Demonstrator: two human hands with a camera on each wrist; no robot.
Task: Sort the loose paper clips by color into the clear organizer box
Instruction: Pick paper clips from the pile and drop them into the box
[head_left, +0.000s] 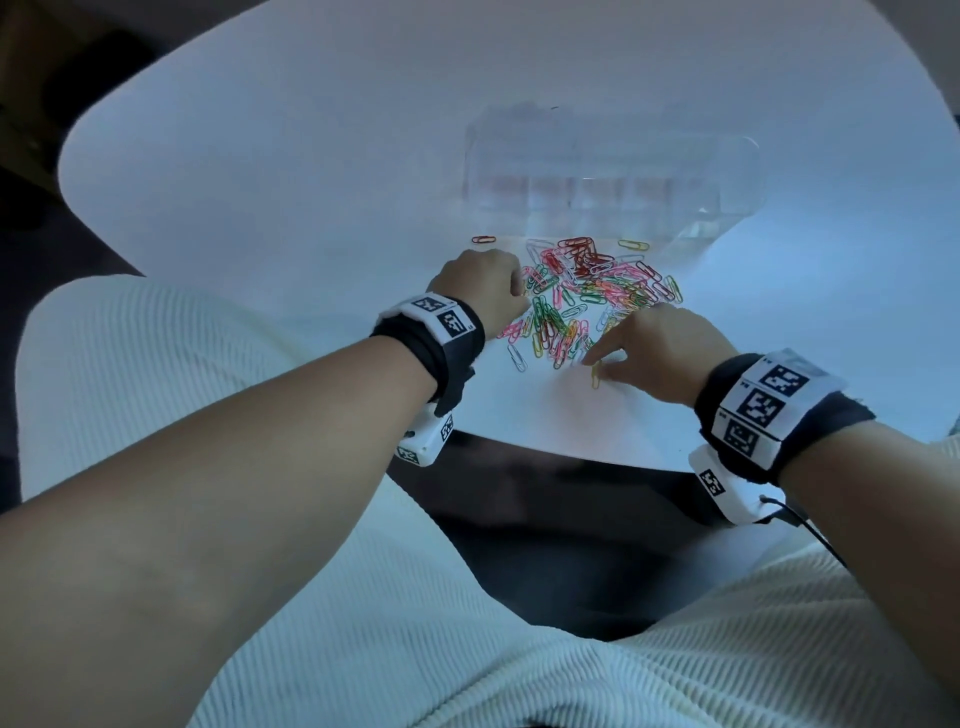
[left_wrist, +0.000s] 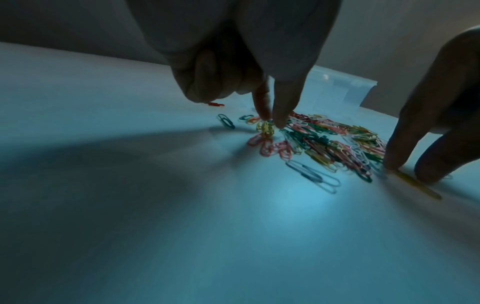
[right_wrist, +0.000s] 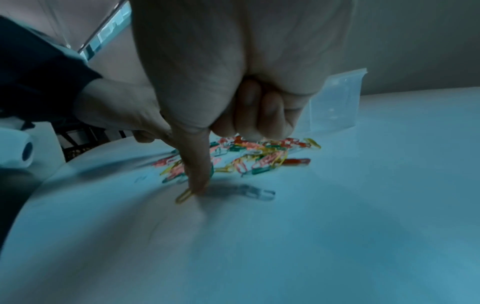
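White table (head_left: 260, 171): paper clip pile (head_left: 587, 296), clear organizer box (head_left: 597, 171) behind.

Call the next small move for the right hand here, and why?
Probably pinch up the yellow clip. The right hand has a fingertip pressing it flat on the table, apart from the pile, so nothing is gripped yet. The organizer box sits just beyond the pile.

Bare forearms; each wrist wears a black band (head_left: 789, 415) carrying white blocks printed with black square markers; cream ribbed trousers (head_left: 156, 364).
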